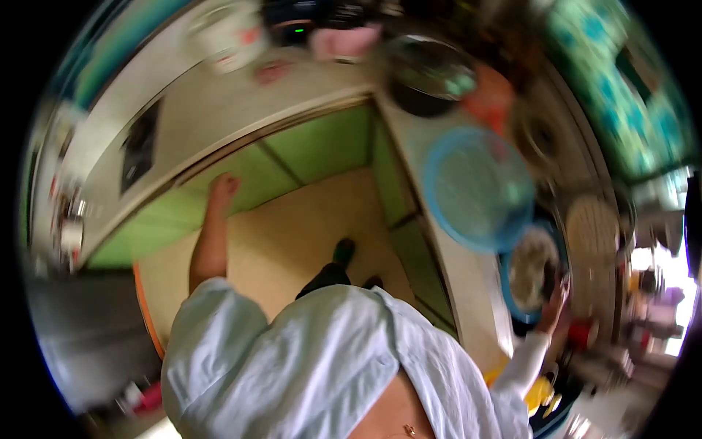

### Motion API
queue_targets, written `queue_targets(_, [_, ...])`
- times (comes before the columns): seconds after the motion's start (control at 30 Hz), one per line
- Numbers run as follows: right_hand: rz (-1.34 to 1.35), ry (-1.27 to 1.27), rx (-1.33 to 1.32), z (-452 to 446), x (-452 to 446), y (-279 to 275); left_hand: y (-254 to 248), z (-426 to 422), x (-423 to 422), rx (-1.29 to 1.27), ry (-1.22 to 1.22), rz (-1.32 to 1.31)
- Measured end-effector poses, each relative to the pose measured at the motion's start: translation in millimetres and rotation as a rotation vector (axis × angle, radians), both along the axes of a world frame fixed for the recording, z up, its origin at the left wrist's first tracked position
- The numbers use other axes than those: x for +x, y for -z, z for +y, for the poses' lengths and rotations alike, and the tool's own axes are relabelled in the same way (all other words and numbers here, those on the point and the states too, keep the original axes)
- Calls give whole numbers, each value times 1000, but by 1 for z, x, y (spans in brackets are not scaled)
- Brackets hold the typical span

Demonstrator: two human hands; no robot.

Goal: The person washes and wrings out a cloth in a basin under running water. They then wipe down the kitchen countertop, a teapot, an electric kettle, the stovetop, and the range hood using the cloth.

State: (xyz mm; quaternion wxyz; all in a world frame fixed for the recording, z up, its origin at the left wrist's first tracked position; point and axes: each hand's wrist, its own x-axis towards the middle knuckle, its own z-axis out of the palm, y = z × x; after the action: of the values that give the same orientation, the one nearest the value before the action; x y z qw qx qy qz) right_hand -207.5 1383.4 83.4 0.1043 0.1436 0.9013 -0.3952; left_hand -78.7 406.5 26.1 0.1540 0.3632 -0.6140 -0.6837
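My left hand point(225, 186) hangs over the floor in front of the green cabinet doors, its fingers curled in and nothing seen in them. On the right, my right hand point(557, 294) is at the edge of a blue basin point(518, 309) that holds a pale, whitish mass point(531, 272). Blur hides what those fingers grip, if anything. Just beyond that basin sits a larger light-blue round tub point(475, 186) on the counter.
A dark pan with a glass lid point(428, 69) stands at the counter corner, beside a reddish bag point(491, 95). A white container point(228, 36) and pink item point(345, 42) are at the back. Green cabinets point(322, 143) line the floor area. A red object point(583, 333) lies right.
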Motion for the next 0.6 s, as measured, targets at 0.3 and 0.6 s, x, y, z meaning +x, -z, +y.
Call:
queue_targets(0.3, [395, 214, -259, -33, 8, -17, -48, 28, 124, 332, -587, -1])
queue_targets(0.6, [714, 542, -275, -161, 1, -73, 20, -41, 306, 485, -814, -47])
